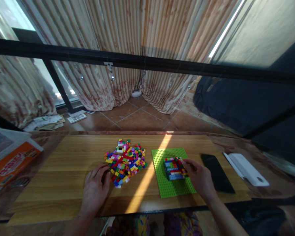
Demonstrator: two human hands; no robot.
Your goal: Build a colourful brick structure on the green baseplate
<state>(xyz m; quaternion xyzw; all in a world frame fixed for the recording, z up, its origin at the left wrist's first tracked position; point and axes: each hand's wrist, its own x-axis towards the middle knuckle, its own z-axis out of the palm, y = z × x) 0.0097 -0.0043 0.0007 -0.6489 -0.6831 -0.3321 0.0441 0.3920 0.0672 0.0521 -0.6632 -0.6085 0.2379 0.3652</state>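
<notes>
A low structure of multicoloured toy bricks [175, 170] stands on a green studded baseplate [166, 191]. My right hand [199, 175] is closed at the structure's upper right corner, thumb and forefinger pinched on a small toy brick there. Whether that brick is loose or part of the structure is unclear. To the left lies a pile of loose toy bricks [127, 160] in many colours. My left hand [97, 183] rests at the pile's left edge with its fingers curled and the fingertips close to the thumb. Anything between them is too small to make out.
Right of the baseplate lies a flat black tablet-like slab [217, 172], with a white object [248, 168] beyond it. A clear box with an orange label [17, 160] stands at the far left. The wooden tabletop [56, 170] carries everything between; a dark metal bar [147, 62] crosses behind.
</notes>
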